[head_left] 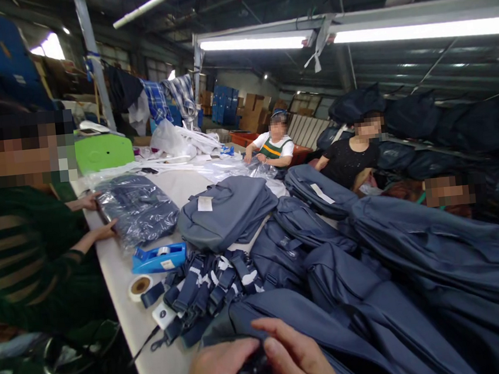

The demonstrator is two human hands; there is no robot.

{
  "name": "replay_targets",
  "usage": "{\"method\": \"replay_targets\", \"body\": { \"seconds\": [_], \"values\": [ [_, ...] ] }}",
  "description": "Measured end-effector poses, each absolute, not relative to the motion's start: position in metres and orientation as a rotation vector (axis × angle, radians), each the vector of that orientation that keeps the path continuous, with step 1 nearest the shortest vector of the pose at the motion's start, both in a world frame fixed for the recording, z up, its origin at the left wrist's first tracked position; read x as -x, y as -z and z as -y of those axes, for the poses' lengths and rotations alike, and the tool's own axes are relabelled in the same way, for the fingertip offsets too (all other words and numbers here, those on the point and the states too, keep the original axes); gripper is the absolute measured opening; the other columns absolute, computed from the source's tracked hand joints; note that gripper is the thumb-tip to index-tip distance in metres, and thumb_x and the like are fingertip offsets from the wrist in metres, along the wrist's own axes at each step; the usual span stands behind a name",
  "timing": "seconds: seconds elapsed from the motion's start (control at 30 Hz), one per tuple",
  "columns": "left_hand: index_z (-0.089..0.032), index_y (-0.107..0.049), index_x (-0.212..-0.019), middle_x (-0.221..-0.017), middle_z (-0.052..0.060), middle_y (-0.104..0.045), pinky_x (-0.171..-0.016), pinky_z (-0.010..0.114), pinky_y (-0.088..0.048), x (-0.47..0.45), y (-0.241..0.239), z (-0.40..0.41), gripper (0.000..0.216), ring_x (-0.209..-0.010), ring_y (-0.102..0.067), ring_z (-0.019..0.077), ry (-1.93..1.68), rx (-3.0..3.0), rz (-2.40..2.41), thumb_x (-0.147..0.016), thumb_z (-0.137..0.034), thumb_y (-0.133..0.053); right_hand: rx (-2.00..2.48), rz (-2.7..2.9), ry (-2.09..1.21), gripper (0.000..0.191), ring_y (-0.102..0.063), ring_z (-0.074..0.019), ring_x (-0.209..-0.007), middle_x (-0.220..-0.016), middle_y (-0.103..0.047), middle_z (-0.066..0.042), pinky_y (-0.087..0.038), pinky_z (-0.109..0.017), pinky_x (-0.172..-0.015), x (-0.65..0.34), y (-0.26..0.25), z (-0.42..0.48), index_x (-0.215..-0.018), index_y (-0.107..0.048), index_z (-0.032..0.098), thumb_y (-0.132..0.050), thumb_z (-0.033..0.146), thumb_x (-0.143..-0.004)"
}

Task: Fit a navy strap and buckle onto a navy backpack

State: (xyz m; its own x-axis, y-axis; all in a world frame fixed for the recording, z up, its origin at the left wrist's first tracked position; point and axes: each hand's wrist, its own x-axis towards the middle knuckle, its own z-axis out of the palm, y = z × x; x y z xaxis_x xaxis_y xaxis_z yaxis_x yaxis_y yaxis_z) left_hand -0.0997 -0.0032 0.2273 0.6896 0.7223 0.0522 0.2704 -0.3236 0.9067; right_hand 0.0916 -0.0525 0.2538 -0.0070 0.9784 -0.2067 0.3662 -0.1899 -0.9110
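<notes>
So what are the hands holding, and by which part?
Both hands, left and right, pinch a small black part between the fingers; which part of it cannot be told.

No text, label or number is sharp enough to read

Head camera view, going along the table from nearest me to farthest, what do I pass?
My hands, left hand and right hand, on a dark object → pile of folded straps → blue tape dispenser → bagged backpack → green case.
</notes>
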Motion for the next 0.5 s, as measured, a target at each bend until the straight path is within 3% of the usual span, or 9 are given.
{"method": "replay_targets", "body": {
  "seconds": [0.13,0.23,0.37,0.5],
  "values": [
    [-0.028,-0.066,-0.103,-0.101,0.001,-0.075,-0.084,0.029,-0.047,0.103,-0.235,0.004,0.041,-0.096,-0.068,0.0246,-0.507,-1.685,-0.694,-0.065,-0.012,-0.069,1.543,1.315,-1.453,0.066,-0.044,-0.0072,-0.044,-0.056,-0.052,0.003,-0.034,-0.018,-0.042,-0.087,-0.261,0.039,-0.077,-0.061,0.017,-0.052,0.083,-0.077],
    [-0.026,-0.059,-0.108,-0.103,0.000,-0.074,-0.084,0.028,-0.047,0.105,-0.239,0.004,0.041,-0.097,-0.068,0.0205,-0.466,-1.238,-0.489,-0.070,-0.018,-0.071,1.500,1.147,-1.573,0.061,-0.041,-0.0046,-0.039,-0.056,-0.056,0.005,-0.030,-0.015,-0.036,-0.084,-0.265,0.036,-0.079,-0.052,0.019,-0.063,0.079,-0.071],
    [-0.017,-0.058,-0.093,-0.091,0.006,-0.071,-0.073,0.029,-0.047,0.103,-0.230,0.003,0.031,-0.078,-0.067,0.0186,-0.416,-1.022,-0.459,-0.080,-0.044,-0.067,1.506,0.999,-1.640,0.059,-0.035,-0.0031,-0.031,-0.051,-0.057,0.008,-0.022,-0.013,-0.029,-0.077,-0.264,0.032,-0.091,-0.049,0.021,-0.066,0.072,-0.070],
    [-0.019,-0.056,-0.100,-0.079,-0.001,-0.065,-0.065,0.026,-0.044,0.100,-0.221,0.005,0.028,-0.067,-0.060,0.0146,-0.488,-1.203,-0.663,-0.078,-0.033,-0.063,1.495,0.792,-1.708,0.057,-0.028,-0.0023,-0.027,-0.045,-0.055,0.008,-0.016,-0.013,-0.026,-0.071,-0.253,0.031,-0.086,-0.045,0.022,-0.070,0.069,-0.065]
  ]
}}
